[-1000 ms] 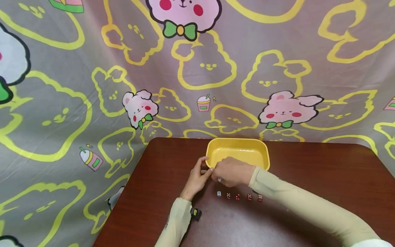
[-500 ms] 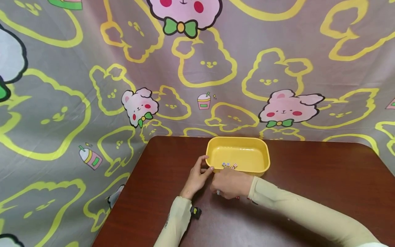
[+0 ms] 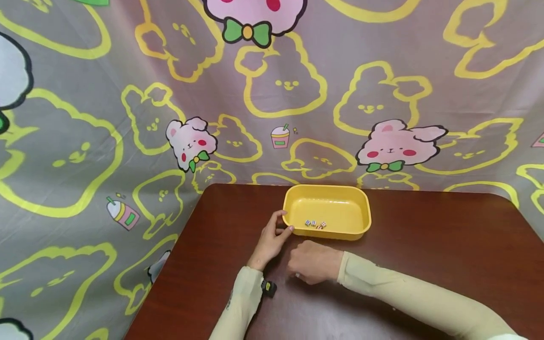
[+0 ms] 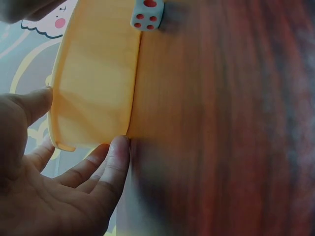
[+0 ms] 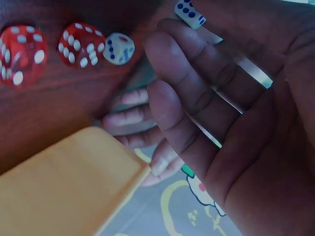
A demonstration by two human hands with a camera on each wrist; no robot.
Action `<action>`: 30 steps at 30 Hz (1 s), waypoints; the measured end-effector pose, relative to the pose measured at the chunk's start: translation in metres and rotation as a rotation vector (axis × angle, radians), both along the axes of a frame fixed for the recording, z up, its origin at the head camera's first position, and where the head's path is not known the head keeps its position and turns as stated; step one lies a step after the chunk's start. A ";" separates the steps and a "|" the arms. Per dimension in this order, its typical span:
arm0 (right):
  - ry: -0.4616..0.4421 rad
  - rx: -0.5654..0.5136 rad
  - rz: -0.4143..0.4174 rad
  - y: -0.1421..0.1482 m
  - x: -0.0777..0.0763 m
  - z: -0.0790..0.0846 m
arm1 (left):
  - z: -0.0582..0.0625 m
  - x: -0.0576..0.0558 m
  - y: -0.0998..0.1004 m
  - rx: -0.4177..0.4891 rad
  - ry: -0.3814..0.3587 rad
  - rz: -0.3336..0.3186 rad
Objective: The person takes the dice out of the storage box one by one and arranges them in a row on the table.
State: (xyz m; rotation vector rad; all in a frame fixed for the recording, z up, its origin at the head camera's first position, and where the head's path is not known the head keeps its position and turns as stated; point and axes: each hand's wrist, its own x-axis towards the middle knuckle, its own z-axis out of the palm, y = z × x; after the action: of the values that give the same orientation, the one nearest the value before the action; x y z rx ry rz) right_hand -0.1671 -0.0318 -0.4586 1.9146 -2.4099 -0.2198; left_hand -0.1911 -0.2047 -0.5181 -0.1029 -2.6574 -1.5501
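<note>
My left hand (image 3: 269,241) holds the near left corner of a yellow tray (image 3: 326,234), one digit at the rim and others lower along the wall. Several small dice (image 3: 313,223) lie inside, close to its front wall. Just in front of the tray, my right hand (image 3: 316,262) is low over the table with curled fingers. At its fingertips the right wrist view shows a white die (image 5: 189,14) with blue dots. Beside that hand, another white die (image 5: 118,49) and two red dice (image 5: 81,45) rest in a row; from above, the hand hides this row.
The dark red-brown table (image 3: 429,250) extends on both sides of the tray. A patterned cloth (image 3: 314,104) hangs right behind its far edge and along the left. A small black device (image 3: 268,288) sits at the left wrist.
My right hand has come back from over the tray's front edge toward me, down over the dice row, which it now covers. Dice inside the tray have come into sight. The left hand stays put.
</note>
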 end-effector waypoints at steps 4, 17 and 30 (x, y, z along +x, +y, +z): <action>0.014 -0.022 0.013 -0.001 0.001 -0.007 | 0.001 -0.001 0.000 -0.002 -0.002 0.002; 0.039 -0.034 0.011 -0.003 0.004 -0.013 | 0.001 0.000 -0.001 0.000 -0.003 0.001; 0.037 -0.001 0.016 -0.006 0.008 -0.019 | 0.003 0.002 0.000 -0.005 -0.010 0.008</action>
State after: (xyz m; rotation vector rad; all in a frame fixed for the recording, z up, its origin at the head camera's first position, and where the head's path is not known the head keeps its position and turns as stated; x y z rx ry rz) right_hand -0.1587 -0.0382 -0.4772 1.9113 -2.3703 -0.2513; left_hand -0.1896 -0.2050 -0.5150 -0.0846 -2.6655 -1.5461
